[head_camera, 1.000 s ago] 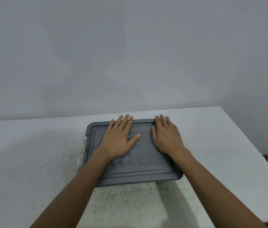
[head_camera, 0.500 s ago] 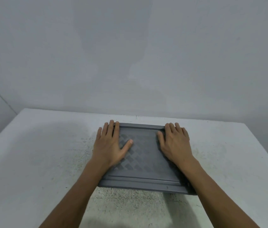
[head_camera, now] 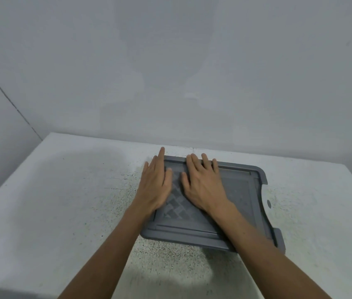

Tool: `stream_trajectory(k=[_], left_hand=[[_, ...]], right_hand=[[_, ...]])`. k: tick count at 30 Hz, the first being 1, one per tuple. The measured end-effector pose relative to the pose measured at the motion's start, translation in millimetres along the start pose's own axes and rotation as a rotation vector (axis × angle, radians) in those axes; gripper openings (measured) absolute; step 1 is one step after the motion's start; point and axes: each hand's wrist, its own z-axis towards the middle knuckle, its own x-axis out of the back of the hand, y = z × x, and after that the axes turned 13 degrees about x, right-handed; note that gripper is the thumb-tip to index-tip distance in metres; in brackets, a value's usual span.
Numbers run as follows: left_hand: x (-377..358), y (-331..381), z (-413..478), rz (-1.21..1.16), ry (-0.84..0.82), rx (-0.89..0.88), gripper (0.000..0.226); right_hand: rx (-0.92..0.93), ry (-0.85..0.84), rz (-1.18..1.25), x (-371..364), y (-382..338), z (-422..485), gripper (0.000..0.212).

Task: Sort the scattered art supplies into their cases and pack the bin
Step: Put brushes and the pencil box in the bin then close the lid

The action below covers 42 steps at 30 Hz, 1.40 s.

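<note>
Grey bin lid (head_camera: 238, 190), diamond-checker relief; white black-speckled table (head_camera: 80, 190).

A grey bin lid (head_camera: 239, 197) with a diamond pattern lies closed on the white speckled table (head_camera: 67, 190). The left hand (head_camera: 155, 186) and the right hand (head_camera: 203, 184) rest flat on it, fingers straight.

White speckled table (head_camera: 67, 190), plain grey wall (head_camera: 170, 61) behind it

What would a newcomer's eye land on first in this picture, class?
The left hand and right hand lie flat, side by side, on the left part of a grey patterned bin lid. It sits on a white speckled table against a plain grey wall.
</note>
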Motion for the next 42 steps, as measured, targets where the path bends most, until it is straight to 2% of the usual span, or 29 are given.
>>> stream_trajectory(k=[4,7,10,13,16,22,29,35,37,42], left_hand=[[3.8,3.0,-4.2,-0.072,0.071,0.002,0.064],[6.8,3.3,-6.6,-0.154,0.252,0.049,0.061],[11.9,-1.7,-7.3,-0.336,0.352,0.247,0.049],[15.9,-17.0,-4.6,-0.449,0.175,0.501,0.033],[20.3,-30.0,-10.0,-0.595,-0.080,0.615,0.036],[38.8,-61.4,-9.8,-0.958,-0.501,0.647,0.040],[46.9,-60.7,-17.0,-1.053,-0.613,0.625,0.061],[45.5,-46.9,-11.0,-0.933,-0.665,0.557,0.060],[47.2,-40.7,-8.4,-0.892,-0.659,0.551,0.055],[52.0,-32.5,-1.7,-0.711,-0.601,0.549,0.025]], right_hand=[[-0.008,-0.057,-0.029,-2.1,-8.6,7.3,0.063],[-0.044,-0.070,-0.061,-5.1,-19.7,11.4,0.064],[-0.041,-0.067,-0.039,-8.9,-24.2,10.8,0.062],[-0.013,-0.067,-0.026,-10.7,-21.7,8.4,0.057],[0.006,-0.089,-0.036,-10.7,-22.3,8.9,0.059],[0.016,-0.134,-0.063,-7.6,-20.0,7.0,0.072],[0.018,-0.126,-0.059,-8.0,-21.4,8.0,0.068],[0.013,-0.091,-0.058,-8.9,-23.5,7.1,0.063],[0.018,-0.074,-0.060,-9.5,-23.9,6.7,0.061],[0.021,-0.062,-0.059,-11.7,-22.7,6.6,0.057]])
